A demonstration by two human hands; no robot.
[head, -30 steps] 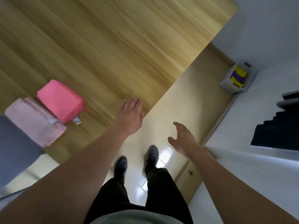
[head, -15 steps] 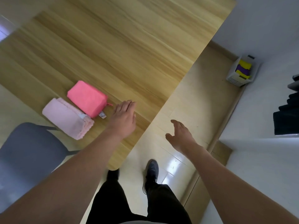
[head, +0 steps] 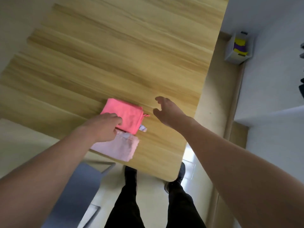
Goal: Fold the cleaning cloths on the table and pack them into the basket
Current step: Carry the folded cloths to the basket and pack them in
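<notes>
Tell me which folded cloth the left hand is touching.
The bright pink cloth; the left hand rests on its near edge. The pale pink cloth lies nearer the table edge.

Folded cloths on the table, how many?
2. The bright pink cloth lies near the table's front edge, under the left hand's fingertips. The pale pink cloth lies against its near side, partly hidden by the left hand.

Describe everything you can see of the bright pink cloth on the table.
The bright pink cloth is folded into a thick, soft-looking square lying flat on the wooden table near its front edge. A white tag and a small pink loop stick out on its right side. The left hand rests on its near left corner. A pale pink cloth lies against its near edge.
</notes>
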